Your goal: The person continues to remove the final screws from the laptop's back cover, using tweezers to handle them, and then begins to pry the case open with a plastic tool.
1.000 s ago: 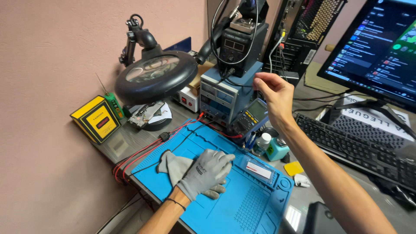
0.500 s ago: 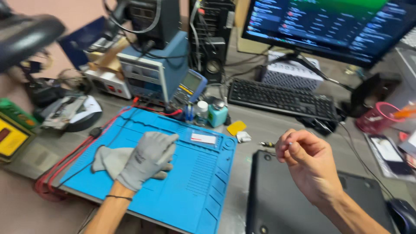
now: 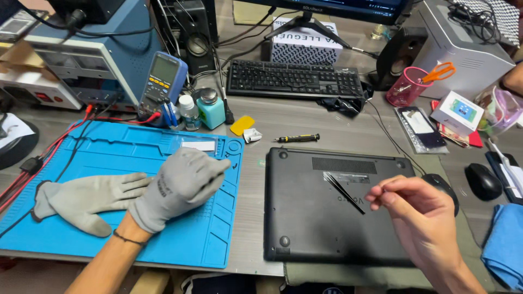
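Bare right hand (image 3: 419,218) pinches black tweezers (image 3: 344,192) over the laptop (image 3: 327,228); gloved left hand (image 3: 182,182) rests curled, empty, on the blue mat (image 3: 109,152).

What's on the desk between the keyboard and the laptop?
In the head view, a small black screwdriver lies on the bare desk between the keyboard and the upside-down laptop, near the laptop's top left corner.

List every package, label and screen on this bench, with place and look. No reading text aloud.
Multimeter: left rear, leaning upright, blue case, greyish screen.
Small box: right, white with a green-blue picture on top.
Patterned box: behind the keyboard, white, under the monitor stand.
Laptop: centre, underside up, dark label strip beside the right hand.
Mat: white label near the left hand.
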